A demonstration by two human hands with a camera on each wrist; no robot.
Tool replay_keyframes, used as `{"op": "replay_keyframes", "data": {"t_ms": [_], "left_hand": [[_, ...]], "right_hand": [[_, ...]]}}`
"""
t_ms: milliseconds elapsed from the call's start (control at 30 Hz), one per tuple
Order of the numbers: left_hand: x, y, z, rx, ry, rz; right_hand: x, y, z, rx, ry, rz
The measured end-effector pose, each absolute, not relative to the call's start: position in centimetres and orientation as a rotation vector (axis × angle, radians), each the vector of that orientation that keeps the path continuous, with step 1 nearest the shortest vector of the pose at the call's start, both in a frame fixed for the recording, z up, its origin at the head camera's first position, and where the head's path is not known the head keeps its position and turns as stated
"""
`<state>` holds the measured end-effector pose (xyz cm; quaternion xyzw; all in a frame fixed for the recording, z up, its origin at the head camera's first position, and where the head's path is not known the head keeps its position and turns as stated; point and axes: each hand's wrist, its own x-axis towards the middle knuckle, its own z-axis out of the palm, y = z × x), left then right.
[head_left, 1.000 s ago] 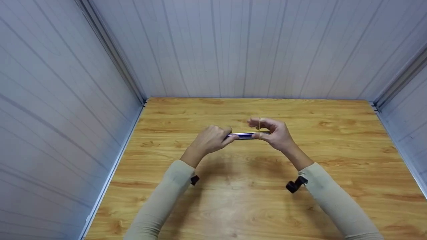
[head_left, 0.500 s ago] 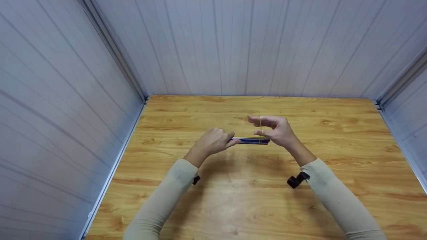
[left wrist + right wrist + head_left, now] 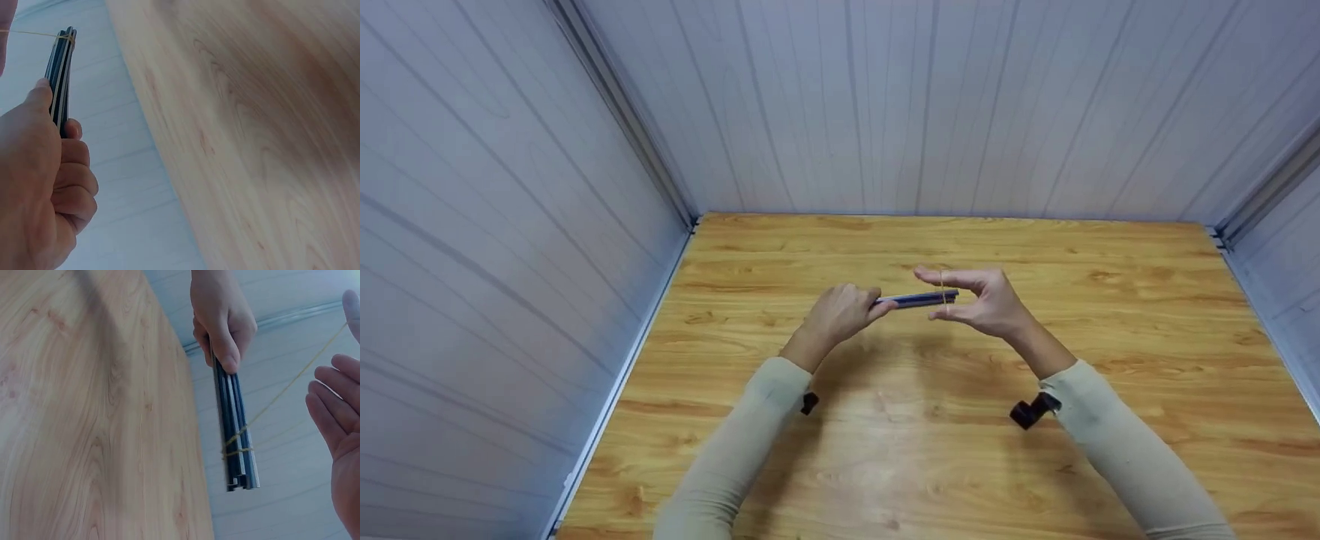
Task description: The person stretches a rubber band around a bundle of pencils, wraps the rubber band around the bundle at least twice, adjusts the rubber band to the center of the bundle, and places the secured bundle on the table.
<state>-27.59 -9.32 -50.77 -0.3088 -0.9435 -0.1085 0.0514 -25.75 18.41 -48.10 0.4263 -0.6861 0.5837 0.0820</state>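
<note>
A bundle of slim dark blue and silver sticks [image 3: 228,405] is held in the air by my left hand [image 3: 838,315]. In the left wrist view, the fingers curl round one end and the thumb [image 3: 39,97] lies along the sticks. A thin yellow rubber band [image 3: 292,381] loops round the bundle near its free end. From there it stretches to my right hand [image 3: 996,304], whose fingers and thumb are spread apart, fairly straight, inside the loop. Seen from the head, the bundle's free end [image 3: 949,297] lies between the right thumb and fingers.
Below the hands is a wood-grain tabletop [image 3: 885,465]. Pale panelled walls stand behind it [image 3: 885,112] and at its left [image 3: 510,262] and right sides. A black wrist camera [image 3: 1027,412] sticks out from the right sleeve [image 3: 1110,442].
The right thumb has come off the bundle and dropped lower, spreading away from the fingers. The bundle's free end dipped, then tilted up between them. The left hand keeps its grip.
</note>
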Motion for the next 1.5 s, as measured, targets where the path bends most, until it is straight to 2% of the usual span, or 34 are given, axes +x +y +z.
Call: {"op": "replay_keyframes", "data": {"t_ms": [200, 467, 700, 933, 1167, 1333, 1500], "left_hand": [[-28.6, -9.2, -51.1, -0.715, -2.878, -0.462], [-28.3, -8.2, -51.1, -0.492, -2.805, -0.798], [-27.7, -7.1, -51.0, -0.351, -2.675, -1.04], [-27.0, -6.4, -50.4, -0.27, -2.542, -1.108], [-25.9, -6.6, -50.0, -0.456, -2.415, -0.992], [-26.1, -8.1, -49.7, -0.75, -2.223, -0.614], [-26.7, -9.6, -48.6, -0.979, -2.039, -0.277]], "right_hand": [[-25.7, 17.6, -48.4, 1.409, -1.815, 1.554], [-24.6, 16.5, -49.7, 1.24, -1.767, 1.41], [-23.3, 15.7, -51.3, 1.141, -1.778, 1.556], [-23.0, 15.9, -51.8, 0.901, -1.681, 1.971], [-23.8, 17.8, -52.7, 0.801, -1.467, 2.312], [-24.7, 19.4, -52.5, 0.833, -1.373, 2.46], [-25.3, 20.7, -52.1, 0.859, -1.511, 2.419]]}}
